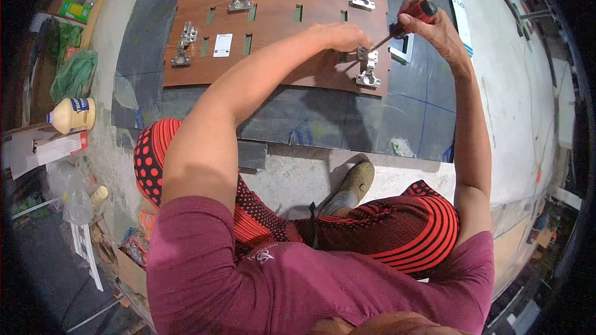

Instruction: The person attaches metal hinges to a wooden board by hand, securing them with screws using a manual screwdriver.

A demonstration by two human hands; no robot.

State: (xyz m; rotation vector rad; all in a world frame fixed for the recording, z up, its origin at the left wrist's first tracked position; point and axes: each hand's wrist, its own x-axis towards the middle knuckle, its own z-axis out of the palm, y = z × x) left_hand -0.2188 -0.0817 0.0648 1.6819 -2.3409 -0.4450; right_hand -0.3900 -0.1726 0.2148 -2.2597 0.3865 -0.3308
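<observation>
A seated person is steadying a cabinet hinge (pixel 368 69) at the near right corner of a wooden panel (pixel 279 31), the left hand (pixel 344 37) with its fingers curled together on it. The right hand (pixel 437 31) is gripping a red-handled screwdriver (pixel 417 13), fingers wrapped tight, tip at the hinge

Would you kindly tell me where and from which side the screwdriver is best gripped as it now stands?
Grip the screwdriver by its thick red-and-black handle, coming from the right, as the right hand does. Its thin shaft slants down-left to the hinge, where the left hand rests, so that end is crowded.
</observation>
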